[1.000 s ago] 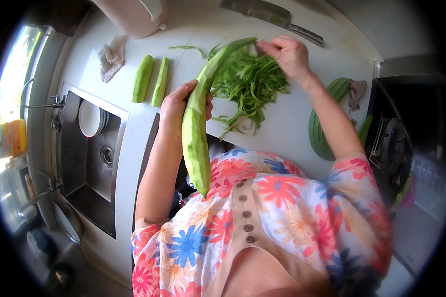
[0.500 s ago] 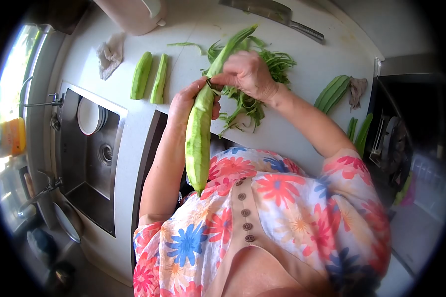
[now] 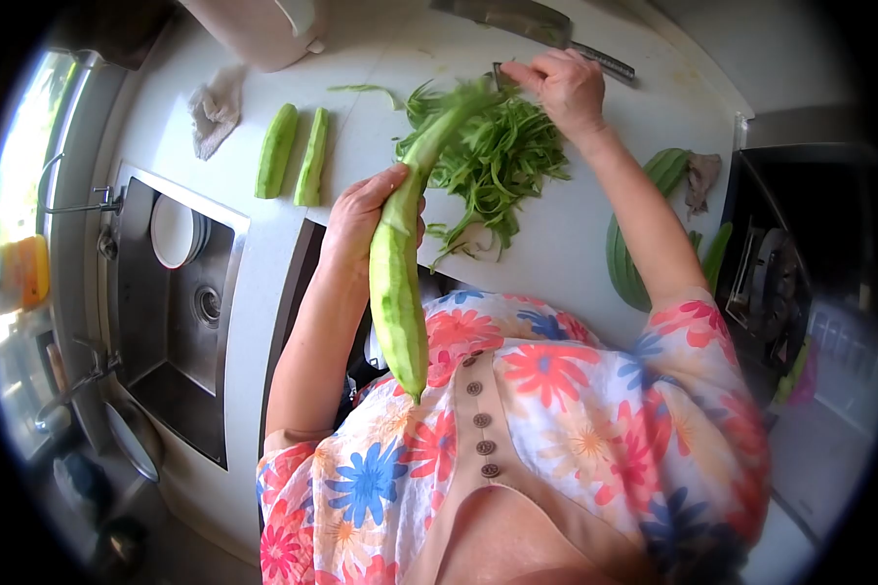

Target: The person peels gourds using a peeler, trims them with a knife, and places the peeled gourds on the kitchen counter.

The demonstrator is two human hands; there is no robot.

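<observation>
My left hand point(image 3: 359, 216) is wrapped around the middle of a long luffa gourd point(image 3: 397, 302), its pale, peeled lower end pointing at my shirt. The gourd's upper end is greener and slightly smeared by motion. Just beyond that tip, my right hand point(image 3: 568, 93) is closed on a small dark peeler point(image 3: 500, 74), mostly hidden by the fingers. Beneath the gourd's upper part lies a heap of green peel strips point(image 3: 502, 166) on the counter. Two pale peeled pieces, a thicker one point(image 3: 277, 151) and a thinner one point(image 3: 311, 158), rest left of my left hand.
A cleaver point(image 3: 517, 18) lies at the counter's far edge, close to my right hand. Unpeeled ridged gourds point(image 3: 626, 263) sit under my right forearm beside a crumpled cloth point(image 3: 702, 182). A sink point(image 3: 180, 331) with bowls point(image 3: 176, 232) is at left; another cloth point(image 3: 215, 112) lies nearby.
My right hand has moved with the peeler from mid-gourd up past its far tip. The gourd's lower end has shifted slightly right and towards me.
</observation>
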